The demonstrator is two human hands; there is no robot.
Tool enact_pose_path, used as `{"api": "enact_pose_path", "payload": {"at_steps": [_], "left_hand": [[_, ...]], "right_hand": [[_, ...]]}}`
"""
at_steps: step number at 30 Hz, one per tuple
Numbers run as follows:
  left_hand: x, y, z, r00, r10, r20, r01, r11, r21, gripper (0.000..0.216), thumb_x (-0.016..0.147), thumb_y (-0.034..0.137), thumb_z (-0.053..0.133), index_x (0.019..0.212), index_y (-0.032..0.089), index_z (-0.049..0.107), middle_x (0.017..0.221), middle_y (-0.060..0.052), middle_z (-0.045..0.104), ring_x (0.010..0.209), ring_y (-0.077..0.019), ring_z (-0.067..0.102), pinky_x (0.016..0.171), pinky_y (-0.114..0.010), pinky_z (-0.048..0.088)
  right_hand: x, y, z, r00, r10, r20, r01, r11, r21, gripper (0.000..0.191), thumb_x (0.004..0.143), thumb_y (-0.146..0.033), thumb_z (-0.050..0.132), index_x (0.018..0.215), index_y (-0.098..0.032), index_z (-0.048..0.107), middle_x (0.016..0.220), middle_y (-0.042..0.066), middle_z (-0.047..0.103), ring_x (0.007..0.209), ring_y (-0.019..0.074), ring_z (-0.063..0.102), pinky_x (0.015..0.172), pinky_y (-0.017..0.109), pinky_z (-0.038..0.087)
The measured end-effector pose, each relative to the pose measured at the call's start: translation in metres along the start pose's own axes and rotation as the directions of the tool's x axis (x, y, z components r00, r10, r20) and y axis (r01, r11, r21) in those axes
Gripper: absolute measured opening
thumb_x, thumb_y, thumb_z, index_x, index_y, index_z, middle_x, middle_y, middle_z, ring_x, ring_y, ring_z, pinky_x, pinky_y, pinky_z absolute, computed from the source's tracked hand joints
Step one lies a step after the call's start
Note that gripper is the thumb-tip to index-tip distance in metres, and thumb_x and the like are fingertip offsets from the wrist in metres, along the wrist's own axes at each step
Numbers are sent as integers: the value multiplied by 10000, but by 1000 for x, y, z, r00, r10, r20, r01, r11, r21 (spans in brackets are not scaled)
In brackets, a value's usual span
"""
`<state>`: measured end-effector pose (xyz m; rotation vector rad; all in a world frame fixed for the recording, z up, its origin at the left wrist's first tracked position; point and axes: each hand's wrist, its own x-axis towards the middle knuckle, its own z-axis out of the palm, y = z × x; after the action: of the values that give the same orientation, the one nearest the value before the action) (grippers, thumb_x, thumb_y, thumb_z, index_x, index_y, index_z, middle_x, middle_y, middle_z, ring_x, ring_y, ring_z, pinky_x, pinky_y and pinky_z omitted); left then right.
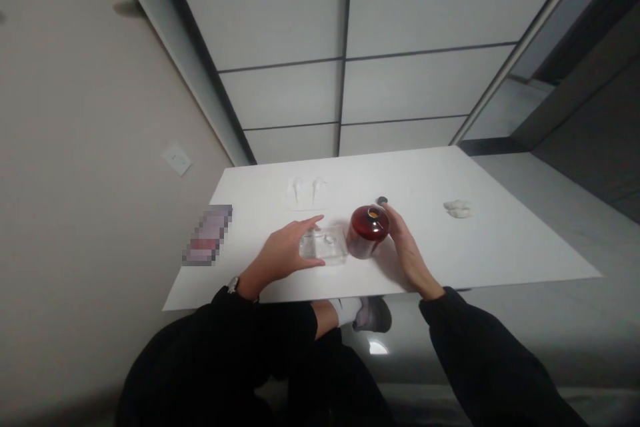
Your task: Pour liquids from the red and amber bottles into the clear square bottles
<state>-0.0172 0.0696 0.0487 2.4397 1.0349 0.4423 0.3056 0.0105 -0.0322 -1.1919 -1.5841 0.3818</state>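
Note:
My left hand (285, 248) spans the left end of a clear, shallow plastic box (334, 255), thumb along its near side and fingers along its far side. Just right of the box stands a dark red, see-through bottle (367, 233), upright with its mouth uncovered. Against the bottle's right side rests my right hand (406, 243), its fingers curving round toward the back, where the tips are partly hidden. A small black cap (382, 200) lies behind the bottle, near those fingertips.
Two small white pieces (306, 190) lie on a clear sheet at the back of the white table (500, 250). A crumpled white item (457, 208) is at the right. A blurred-out object (207, 235) lies by the left edge, near the wall.

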Motion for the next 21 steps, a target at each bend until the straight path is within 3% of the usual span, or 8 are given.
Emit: {"api": "enact_pose_path", "payload": {"at_steps": [2, 7, 10, 12, 15, 17, 19, 21], "left_hand": [[2, -6, -1, 1000, -1, 9, 1, 1000, -1, 943, 832, 526, 901, 1643, 309, 473, 1415, -97, 741, 1309, -371, 699, 1104, -542, 573], [15, -17, -9, 1000, -7, 31, 7, 1000, 12, 935, 839, 520, 888, 1649, 317, 467, 1424, -100, 736, 1307, -369, 691, 1108, -545, 560], [19, -19, -17, 999, 24, 32, -24, 1000, 0, 1019, 825, 592, 893, 1679, 299, 421, 1485, -119, 703, 1383, -385, 642, 1213, -591, 475], [14, -22, -22, 998, 60, -28, -61, 997, -36, 1114, 801, 703, 877, 1703, 278, 380, 1615, -153, 604, 1510, -417, 535, 1305, -633, 353], [-6, -34, -21, 976, 24, -216, -64, 982, -179, 1065, 898, 822, 698, 1722, 252, 337, 1748, -181, 438, 1617, -418, 407, 1353, -620, 277], [-20, -47, -12, 943, -77, -325, -28, 951, -307, 957, 994, 828, 528, 1718, 232, 334, 1737, -193, 447, 1593, -392, 453, 1343, -595, 313], [-31, -61, 2, 911, -194, -364, 26, 908, -418, 924, 1020, 842, 434, 1685, 203, 377, 1688, -218, 498, 1533, -383, 527, 1311, -598, 367], [-35, -72, 14, 891, -277, -361, 68, 865, -497, 917, 1023, 855, 389, 1646, 183, 419, 1649, -230, 532, 1486, -373, 572, 1291, -598, 395]], "right_hand": [[11, 13, -11, 998, 16, -59, -22, 994, -108, 571, 1121, -532, 384, 1607, -258, 505, 1546, 196, 653, 1412, 345, 646, 1135, 611, 555], [59, 49, -21, 997, 73, -39, -80, 962, -261, 507, 951, -476, 717, 1395, -232, 729, 1447, 194, 688, 1298, 389, 653, 1153, 669, 496], [76, 59, -18, 994, 107, -3, -105, 963, -249, 276, 929, -446, 734, 1076, -232, 827, 1161, 167, 774, 1052, 348, 718, 1042, 617, 572], [76, 55, -20, 992, 122, -19, -123, 971, -205, 251, 925, -471, 738, 971, -232, 800, 1013, 132, 774, 913, 310, 730, 941, 577, 619], [68, 29, -30, 987, 125, -100, -135, 985, -103, 330, 955, -529, 712, 1124, -246, 736, 1084, 103, 759, 902, 281, 767, 839, 515, 664], [61, -1, -35, 981, 105, -165, -105, 994, 9, 371, 984, -516, 711, 1279, -294, 681, 1197, 77, 741, 1012, 265, 791, 908, 492, 669], [56, -35, -32, 970, 81, -229, -32, 977, 209, 374, 968, -429, 783, 1319, -334, 693, 1252, 56, 731, 1094, 257, 791, 1017, 493, 647], [52, -64, -23, 973, 27, -229, 45, 952, 302, 266, 962, -394, 805, 1212, -327, 746, 1204, 49, 743, 1104, 252, 787, 1017, 476, 651]]}}
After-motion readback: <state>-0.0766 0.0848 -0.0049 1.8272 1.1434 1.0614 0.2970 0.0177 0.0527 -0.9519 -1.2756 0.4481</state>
